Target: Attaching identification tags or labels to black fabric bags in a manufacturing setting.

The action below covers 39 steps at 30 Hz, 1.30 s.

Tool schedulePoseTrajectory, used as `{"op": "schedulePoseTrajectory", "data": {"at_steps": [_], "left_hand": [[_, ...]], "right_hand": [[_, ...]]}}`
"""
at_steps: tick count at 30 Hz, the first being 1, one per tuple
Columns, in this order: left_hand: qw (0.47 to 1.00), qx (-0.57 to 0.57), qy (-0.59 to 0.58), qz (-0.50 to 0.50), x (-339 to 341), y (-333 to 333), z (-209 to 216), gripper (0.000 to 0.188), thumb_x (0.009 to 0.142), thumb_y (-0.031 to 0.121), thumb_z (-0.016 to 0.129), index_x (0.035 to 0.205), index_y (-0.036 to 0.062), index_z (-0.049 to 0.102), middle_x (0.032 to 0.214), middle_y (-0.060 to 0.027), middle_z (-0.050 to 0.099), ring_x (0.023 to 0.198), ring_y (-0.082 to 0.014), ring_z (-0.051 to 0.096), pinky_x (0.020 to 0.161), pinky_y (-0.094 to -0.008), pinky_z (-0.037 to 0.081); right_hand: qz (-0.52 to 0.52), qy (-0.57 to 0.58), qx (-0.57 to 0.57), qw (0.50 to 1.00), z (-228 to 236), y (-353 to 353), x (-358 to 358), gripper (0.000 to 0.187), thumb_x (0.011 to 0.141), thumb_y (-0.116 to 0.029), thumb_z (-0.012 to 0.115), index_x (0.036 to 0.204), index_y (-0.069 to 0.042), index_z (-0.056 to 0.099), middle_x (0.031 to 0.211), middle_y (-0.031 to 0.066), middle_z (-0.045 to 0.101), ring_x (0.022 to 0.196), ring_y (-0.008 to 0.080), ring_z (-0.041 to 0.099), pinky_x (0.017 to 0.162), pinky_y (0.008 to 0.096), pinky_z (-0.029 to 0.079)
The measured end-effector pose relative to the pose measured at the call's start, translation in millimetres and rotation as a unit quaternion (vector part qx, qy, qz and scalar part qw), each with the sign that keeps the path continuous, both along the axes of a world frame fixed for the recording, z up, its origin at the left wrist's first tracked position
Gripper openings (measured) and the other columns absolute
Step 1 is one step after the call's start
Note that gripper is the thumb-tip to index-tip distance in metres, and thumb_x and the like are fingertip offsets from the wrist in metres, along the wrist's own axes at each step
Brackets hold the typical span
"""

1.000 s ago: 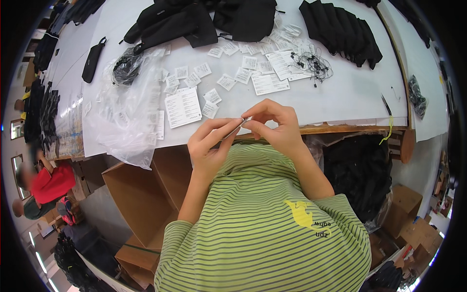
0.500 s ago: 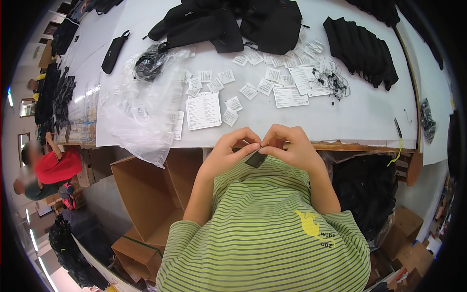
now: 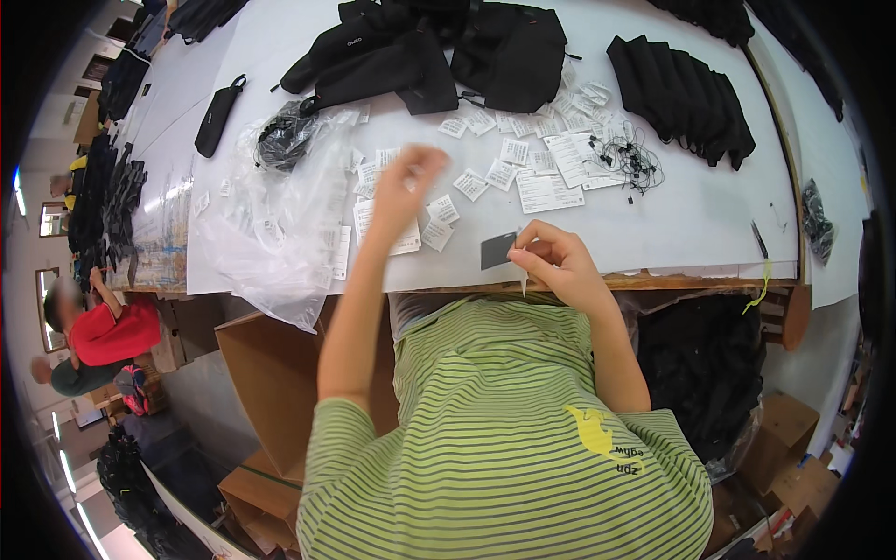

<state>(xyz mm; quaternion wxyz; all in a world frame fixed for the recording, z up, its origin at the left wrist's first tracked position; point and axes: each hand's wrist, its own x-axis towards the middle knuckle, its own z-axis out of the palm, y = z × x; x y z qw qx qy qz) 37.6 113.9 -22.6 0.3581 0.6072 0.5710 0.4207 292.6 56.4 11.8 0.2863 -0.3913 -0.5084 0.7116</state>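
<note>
My right hand is at the table's front edge, its thumb and fingertips pinched on a flat dark grey tag. A narrow whitish piece hangs below those fingertips, too small to make out. My left hand is stretched forward above the table, smeared by motion, so its finger positions do not show clearly. Beneath it lie small white printed labels and a stack of larger white printed cards, partly covered by my hand and forearm.
Clear plastic bag lies left on the white table. Black pouches are piled at the back, and a row of them lies right. A tangle of black cords sits beside more cards. Cardboard box stands below.
My left hand has let go of the dark tag and swung forward and left over the labels. My right hand keeps the tag and has moved slightly right and forward.
</note>
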Motion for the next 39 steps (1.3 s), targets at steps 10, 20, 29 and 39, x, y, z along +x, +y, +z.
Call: {"op": "schedulePoseTrajectory", "data": {"at_steps": [10,20,29,39], "left_hand": [[0.849,-0.102,0.432,0.285,-179.0,116.6,-6.1,0.037,0.076,0.039,0.069,0.102,0.0138,0.071,0.114,-0.0204,0.059,0.114,-0.0391,0.048,0.094,-0.0443,0.042],[0.997,-0.035,-0.066,0.024,-3.5,-10.2,41.1,0.028,0.078,0.014,0.073,0.098,-0.0045,0.068,0.082,-0.0067,0.070,0.071,-0.0079,0.062,0.068,-0.0212,0.047],[0.986,-0.114,-0.122,0.005,59.5,-65.1,34.5,0.023,0.079,0.014,0.068,0.098,0.0019,0.070,0.077,-0.0027,0.067,0.065,-0.0075,0.053,0.061,-0.0230,0.043],[0.994,0.063,-0.065,0.061,69.5,-80.8,36.5,0.009,0.077,0.009,0.068,0.083,0.0019,0.066,0.080,-0.0010,0.062,0.065,-0.0102,0.052,0.062,-0.0243,0.042]], "right_hand": [[-0.039,0.030,-0.001,0.999,-4.8,-17.0,15.2,0.012,0.085,-0.011,0.067,0.081,-0.004,0.058,0.062,-0.0068,0.050,0.055,-0.0002,0.037,0.050,0.0184,0.026],[-0.176,-0.074,0.113,0.975,-19.2,-2.1,-11.3,0.012,0.083,-0.015,0.069,0.079,-0.004,0.064,0.055,-0.0089,0.042,0.052,0.0005,0.033,0.047,0.0202,0.023],[-0.157,-0.258,0.285,0.909,-12.1,2.2,-29.3,0.007,0.080,-0.013,0.066,0.082,-0.007,0.064,0.049,0.0034,0.042,0.043,0.0119,0.040,0.044,0.0284,0.029],[-0.142,-0.190,0.308,0.921,-13.2,-3.9,-25.9,0.010,0.081,-0.012,0.066,0.089,-0.007,0.063,0.057,0.0026,0.052,0.050,0.0101,0.046,0.047,0.0252,0.034]]}}
